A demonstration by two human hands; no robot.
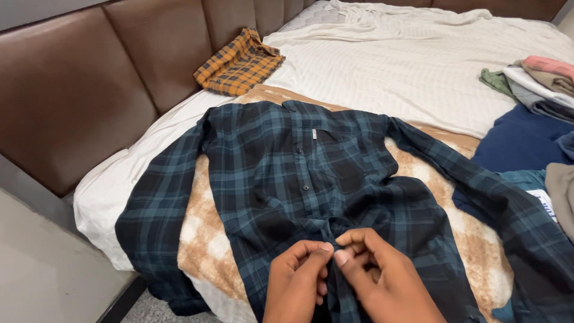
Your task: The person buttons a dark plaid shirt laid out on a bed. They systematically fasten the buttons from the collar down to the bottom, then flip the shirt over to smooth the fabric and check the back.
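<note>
- brown padded headboard runs along the left of a bed spread with a white ribbed sheet; a tan, fuzzy blanket lies across its near part.
- head view: a dark blue-green plaid shirt lies front-up on the blanket, sleeves spread to both sides, collar toward the far side.
- left hand and right hand meet at the button strip low on the shirt, fingertips pinched narrow on the cloth, thumbs touching.
- judging by the grip, a lower button is being worked; doing it well means keeping both edges of the strip lined up and flat, and holding the cloth taut.
- a folded orange plaid cloth lies by the headboard, well apart.
- a heap of clothes sits at the right, over a navy garment.
</note>
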